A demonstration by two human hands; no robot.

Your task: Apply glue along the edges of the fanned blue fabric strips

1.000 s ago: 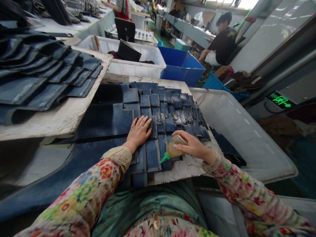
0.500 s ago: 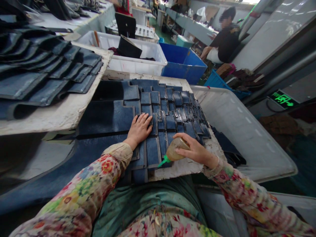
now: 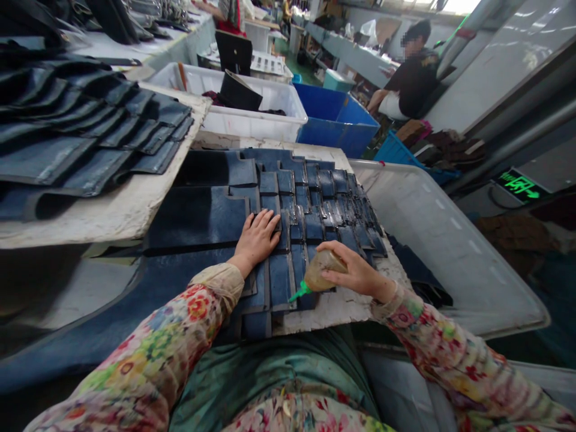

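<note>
My left hand (image 3: pixel 260 239) lies flat, fingers stretched out, on overlapping dark blue sheets (image 3: pixel 193 219) with grey edges, which look like leather. My right hand (image 3: pixel 355 273) is wrapped round a brownish squeeze bottle (image 3: pixel 326 267), held tilted with its green nozzle (image 3: pixel 300 291) pointing down to the left. The nozzle tip is at the edge of a sheet near the front of the layers; whether it touches I cannot tell. Shiny wet-looking strips (image 3: pixel 333 210) run along several edges to the right. The sheets rest on a worn white board (image 3: pixel 346 309).
Another board (image 3: pixel 153 207) at the left bears more layered blue sheets (image 3: pixel 90 132). A white bin (image 3: pixel 477 258) stands at the right with dark pieces inside. Behind are a white crate (image 3: pixel 256 126) and a blue bin (image 3: pixel 337 120). A person (image 3: pixel 414 78) sits at the back right.
The view has shifted slightly, so the scene sits a little lower and further right. Both hands keep nearly the same places, and the bottle's nozzle stays near the same sheet edge.
</note>
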